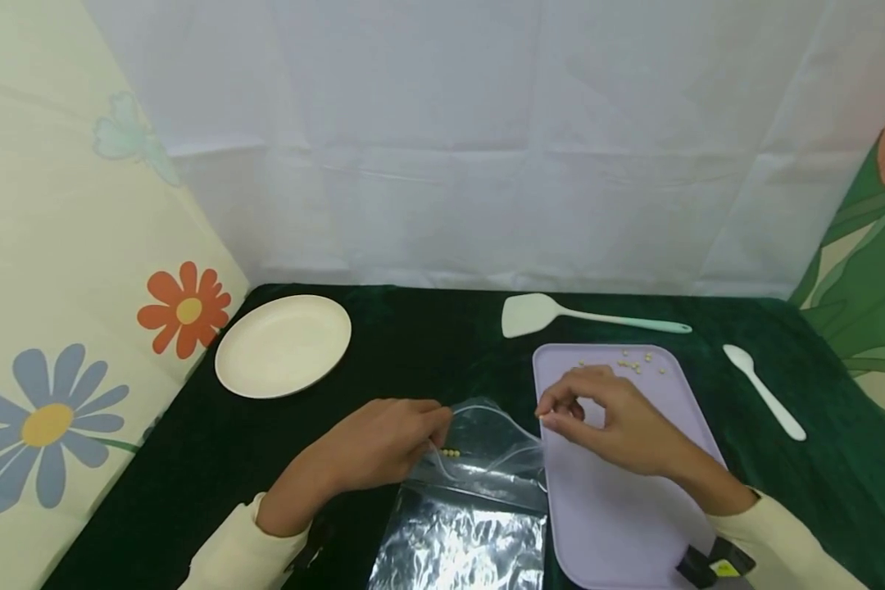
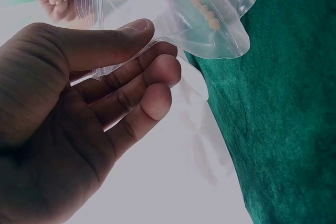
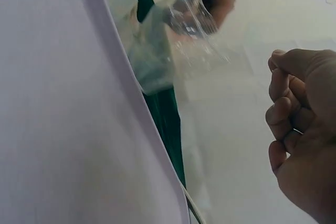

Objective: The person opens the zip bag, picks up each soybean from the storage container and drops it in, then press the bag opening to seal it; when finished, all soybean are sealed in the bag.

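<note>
Four beans (image 1: 451, 452), perhaps, in bag (image 1: 487, 442).

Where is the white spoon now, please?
In the head view, the white spoon lies on the dark green cloth at the far right, beside the lilac board and below the spatula's handle end.

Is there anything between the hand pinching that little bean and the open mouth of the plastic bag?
Nothing visible. The right hand pinches a small pale bean at its fingertips, just right of the zip bag. The left hand grips the bag's rim and holds its mouth open toward the right hand. Only the lilac tray's edge lies below the gap.
</note>
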The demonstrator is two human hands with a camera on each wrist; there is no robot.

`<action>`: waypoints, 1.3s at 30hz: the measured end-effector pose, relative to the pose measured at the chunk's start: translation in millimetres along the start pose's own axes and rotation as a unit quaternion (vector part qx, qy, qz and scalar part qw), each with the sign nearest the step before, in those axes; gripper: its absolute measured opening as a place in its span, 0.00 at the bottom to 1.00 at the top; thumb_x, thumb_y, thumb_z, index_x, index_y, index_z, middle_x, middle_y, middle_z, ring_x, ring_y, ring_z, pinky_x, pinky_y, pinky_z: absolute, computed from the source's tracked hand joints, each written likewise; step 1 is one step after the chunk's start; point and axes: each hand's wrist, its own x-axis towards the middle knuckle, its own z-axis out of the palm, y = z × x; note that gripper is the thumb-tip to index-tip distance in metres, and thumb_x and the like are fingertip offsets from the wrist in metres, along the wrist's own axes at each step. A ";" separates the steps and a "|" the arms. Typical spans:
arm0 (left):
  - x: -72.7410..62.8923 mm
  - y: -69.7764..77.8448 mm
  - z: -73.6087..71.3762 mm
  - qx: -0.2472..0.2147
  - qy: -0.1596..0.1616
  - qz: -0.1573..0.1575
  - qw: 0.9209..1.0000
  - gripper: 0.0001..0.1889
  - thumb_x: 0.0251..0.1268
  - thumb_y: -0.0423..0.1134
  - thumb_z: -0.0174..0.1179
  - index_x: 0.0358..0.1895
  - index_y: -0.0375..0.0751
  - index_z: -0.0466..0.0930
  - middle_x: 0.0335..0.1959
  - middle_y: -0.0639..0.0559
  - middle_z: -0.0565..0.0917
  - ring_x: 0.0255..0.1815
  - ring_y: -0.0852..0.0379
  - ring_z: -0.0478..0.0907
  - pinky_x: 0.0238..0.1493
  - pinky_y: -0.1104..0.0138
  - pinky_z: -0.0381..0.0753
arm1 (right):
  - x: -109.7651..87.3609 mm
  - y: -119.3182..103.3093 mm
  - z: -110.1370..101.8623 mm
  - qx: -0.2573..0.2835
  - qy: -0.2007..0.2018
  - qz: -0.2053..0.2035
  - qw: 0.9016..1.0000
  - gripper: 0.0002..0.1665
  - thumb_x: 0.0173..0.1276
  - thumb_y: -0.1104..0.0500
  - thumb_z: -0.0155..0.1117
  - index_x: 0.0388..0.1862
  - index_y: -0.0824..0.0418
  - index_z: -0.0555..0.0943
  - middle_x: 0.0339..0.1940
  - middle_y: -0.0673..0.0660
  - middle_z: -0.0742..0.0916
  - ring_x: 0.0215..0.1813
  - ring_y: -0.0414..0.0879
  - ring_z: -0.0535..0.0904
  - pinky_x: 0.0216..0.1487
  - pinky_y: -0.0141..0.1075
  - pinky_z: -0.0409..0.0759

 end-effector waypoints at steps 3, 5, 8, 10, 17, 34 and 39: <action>-0.2 0.4 0.0 0.003 0.003 -0.001 1.000 0.11 0.65 0.28 0.63 0.39 0.51 0.77 0.34 0.62 0.78 0.26 0.67 0.71 0.27 0.73 0.73 | 8.5 -3.9 13.7 -0.002 -0.011 -0.004 1.000 0.09 0.69 0.56 0.70 0.45 0.42 0.84 0.32 0.36 0.80 0.35 0.37 0.72 0.48 0.41 0.63; -0.4 0.9 -0.4 0.005 0.004 0.000 1.000 0.11 0.65 0.28 0.63 0.39 0.51 0.77 0.34 0.62 0.77 0.26 0.67 0.70 0.26 0.73 0.73 | 12.7 -4.9 20.4 -0.002 -0.016 -0.012 1.000 0.09 0.69 0.55 0.70 0.45 0.42 0.84 0.31 0.35 0.80 0.34 0.37 0.72 0.48 0.43 0.61; -0.9 1.4 -1.1 0.006 0.005 0.000 1.000 0.11 0.65 0.28 0.63 0.39 0.51 0.77 0.34 0.62 0.78 0.25 0.67 0.70 0.26 0.73 0.73 | 16.0 -5.4 25.6 -0.004 -0.020 -0.017 1.000 0.09 0.69 0.54 0.70 0.47 0.41 0.84 0.30 0.35 0.79 0.34 0.37 0.71 0.48 0.43 0.60; -1.0 1.5 -1.3 0.005 0.004 -0.002 1.000 0.11 0.65 0.28 0.63 0.39 0.51 0.78 0.34 0.62 0.78 0.25 0.67 0.70 0.26 0.73 0.73 | 16.5 -5.0 25.9 -0.006 -0.021 -0.015 1.000 0.10 0.70 0.53 0.69 0.48 0.42 0.84 0.30 0.35 0.79 0.34 0.36 0.71 0.48 0.43 0.60; -1.2 1.9 -1.9 0.007 -0.003 -0.003 1.000 0.10 0.65 0.29 0.64 0.40 0.50 0.78 0.35 0.59 0.80 0.26 0.67 0.70 0.27 0.73 0.73 | 16.3 4.6 -2.2 -0.090 0.014 -0.001 0.996 0.10 0.67 0.55 0.72 0.45 0.42 0.86 0.30 0.35 0.79 0.34 0.36 0.71 0.48 0.43 0.60; -0.8 2.8 -0.5 0.012 0.006 0.004 1.000 0.10 0.65 0.28 0.64 0.40 0.49 0.78 0.35 0.60 0.79 0.26 0.66 0.70 0.27 0.73 0.73 | -34.7 101.4 -91.7 -0.326 -0.041 0.287 0.900 0.04 0.66 0.59 0.70 0.36 0.57 0.88 0.26 0.49 0.83 0.35 0.50 0.77 0.52 0.66 0.53; -1.2 2.2 -0.5 0.012 0.006 0.004 1.000 0.11 0.65 0.28 0.64 0.39 0.51 0.77 0.34 0.61 0.79 0.26 0.66 0.70 0.27 0.73 0.73 | -38.4 112.3 -88.5 -0.322 -0.034 0.297 0.899 0.03 0.66 0.59 0.70 0.34 0.58 0.87 0.27 0.50 0.85 0.38 0.54 0.79 0.54 0.68 0.51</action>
